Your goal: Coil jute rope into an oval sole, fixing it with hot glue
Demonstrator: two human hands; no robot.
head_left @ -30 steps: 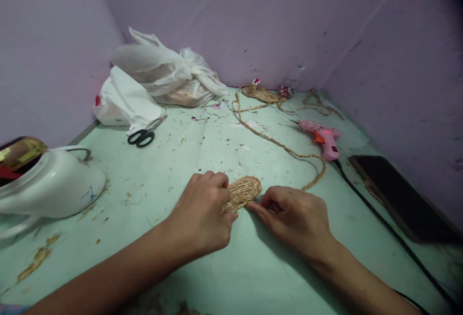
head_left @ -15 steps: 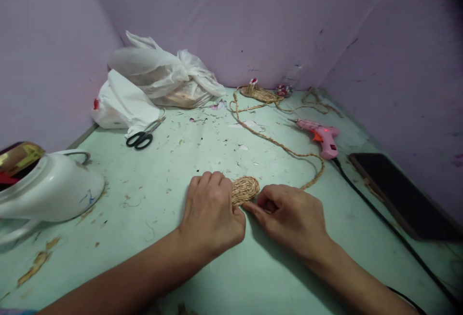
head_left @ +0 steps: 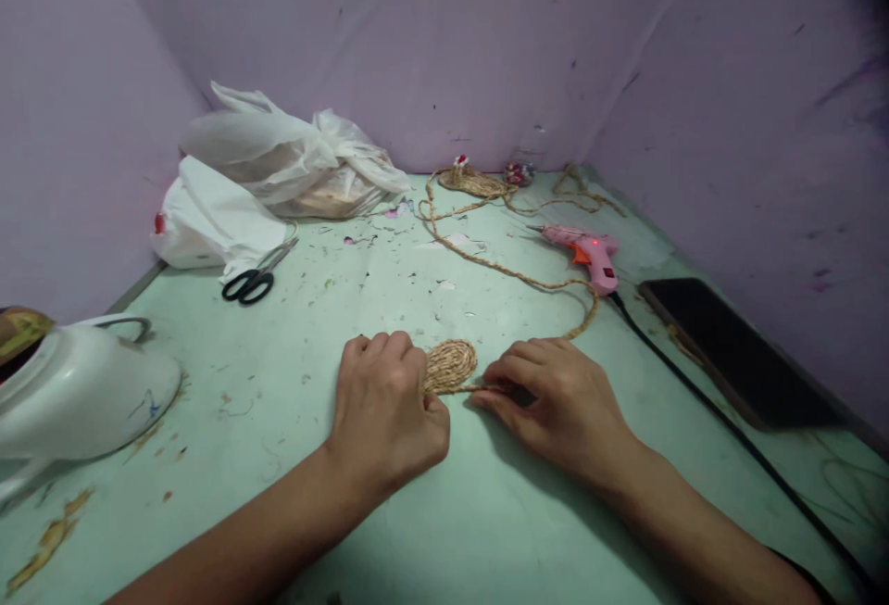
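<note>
We have the flat braided-rope coil (head_left: 451,364) on the near middle of the green tabletop (head_left: 389,531). Our left hand (head_left: 387,401) is curled over its left part, gripping it, while our right hand (head_left: 548,392) pinches the braided strand (head_left: 459,389) just right of the coil, where it runs along the near edge. From beyond our right hand a longer run of rope (head_left: 548,286) winds to the far side, near a woven sole-shaped piece (head_left: 476,183) topped with a red-and-white bit. To the right we see a pink glue gun (head_left: 590,258), its red light on, and nearer, a dark smartphone (head_left: 736,350). Far left lie black-handled scissors (head_left: 258,274) and a knotted white plastic bag (head_left: 292,165); near left is a white jug (head_left: 90,392)
</note>
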